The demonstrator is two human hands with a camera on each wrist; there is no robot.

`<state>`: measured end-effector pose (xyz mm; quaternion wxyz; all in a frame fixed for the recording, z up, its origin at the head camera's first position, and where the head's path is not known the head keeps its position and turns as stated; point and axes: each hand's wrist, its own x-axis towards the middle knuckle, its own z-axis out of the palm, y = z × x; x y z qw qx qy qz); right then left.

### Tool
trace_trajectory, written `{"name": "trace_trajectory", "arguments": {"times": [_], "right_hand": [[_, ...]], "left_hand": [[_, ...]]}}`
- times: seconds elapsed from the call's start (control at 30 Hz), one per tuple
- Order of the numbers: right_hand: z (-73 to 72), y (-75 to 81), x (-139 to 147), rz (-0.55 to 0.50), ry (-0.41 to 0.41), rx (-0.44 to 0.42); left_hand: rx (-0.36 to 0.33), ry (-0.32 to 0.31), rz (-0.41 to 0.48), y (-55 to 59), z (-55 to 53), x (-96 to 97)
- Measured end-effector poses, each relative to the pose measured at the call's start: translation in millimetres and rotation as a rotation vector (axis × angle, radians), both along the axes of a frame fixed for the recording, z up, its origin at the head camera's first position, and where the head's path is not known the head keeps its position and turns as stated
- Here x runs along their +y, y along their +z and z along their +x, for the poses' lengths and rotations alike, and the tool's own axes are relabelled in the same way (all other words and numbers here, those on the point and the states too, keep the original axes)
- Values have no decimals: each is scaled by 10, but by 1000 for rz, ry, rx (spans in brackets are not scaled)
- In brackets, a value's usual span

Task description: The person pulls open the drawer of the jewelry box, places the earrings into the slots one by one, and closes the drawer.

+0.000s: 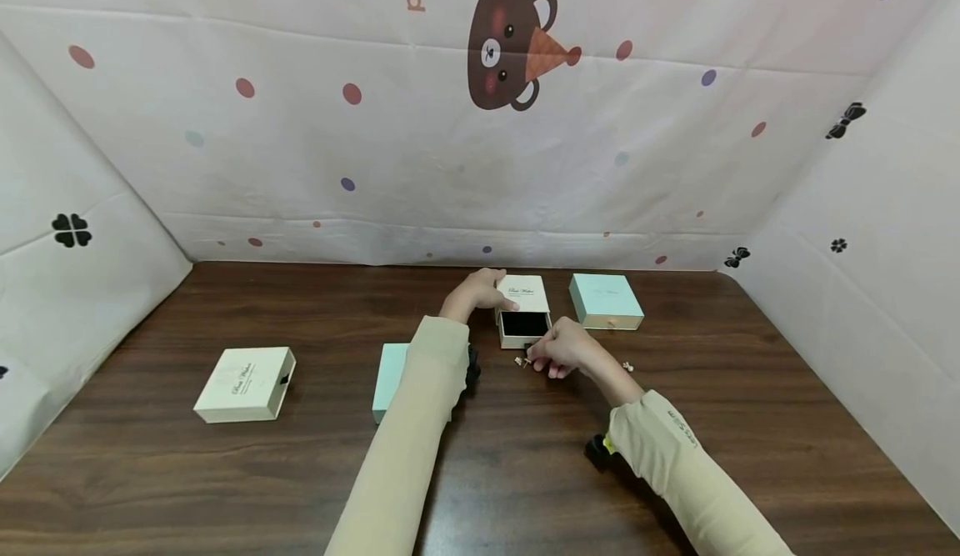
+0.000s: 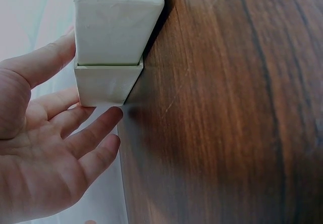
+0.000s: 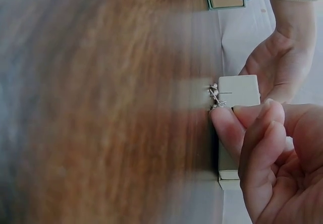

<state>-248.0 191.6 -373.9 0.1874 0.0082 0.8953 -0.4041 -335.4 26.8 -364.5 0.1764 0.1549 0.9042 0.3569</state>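
Observation:
Toward the back of the table stands a cream drawer box (image 1: 522,293), its black-lined drawer (image 1: 525,323) pulled out to the front. My left hand (image 1: 477,291) holds the box from its left side; the left wrist view shows thumb (image 2: 53,62) and fingers spread around the pale box. In front of the drawer, my right hand (image 1: 564,346) pinches at the small black pull tab (image 1: 528,346) with thumb and index finger. Small silvery jewelry (image 3: 215,95) lies right beside those fingertips, overlapping the index finger in the right wrist view.
A closed light-blue box (image 1: 606,299) sits to the right at the back. Another light-blue box (image 1: 387,379) is partly hidden by my left sleeve. Far left is a cream box (image 1: 246,384). One more small piece of jewelry (image 1: 627,366) lies right of my right hand.

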Motion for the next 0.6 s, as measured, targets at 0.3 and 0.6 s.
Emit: {"name": "trace_trajectory", "arguments": {"times": [0.3,0.6], "right_hand": [[39,15,5,-1,4,8],[64,26,21,-3,20,19]], "left_hand": [[-6,4,5,5,-5,2],[-12,3,26,12,9,0]]}}
